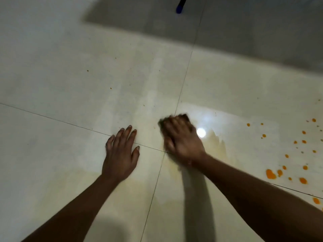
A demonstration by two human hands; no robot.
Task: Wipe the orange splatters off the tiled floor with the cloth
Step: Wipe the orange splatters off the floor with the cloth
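My right hand [181,137] presses a dark cloth [185,116] flat on the pale tiled floor [70,102], near where two grout lines cross. Only the cloth's far edge shows past my fingers, and the hand is blurred. A pale yellowish smear [218,144] lies just right of that hand. Several orange splatters [271,173] dot the tile at the far right. My left hand [120,152] rests flat on the floor to the left, fingers spread, holding nothing.
A few tiny orange specks [110,88] lie farther out on the left tile. A dark blue rod-like object [180,6] stands at the top edge. A grey shadowed area [227,32] covers the far floor.
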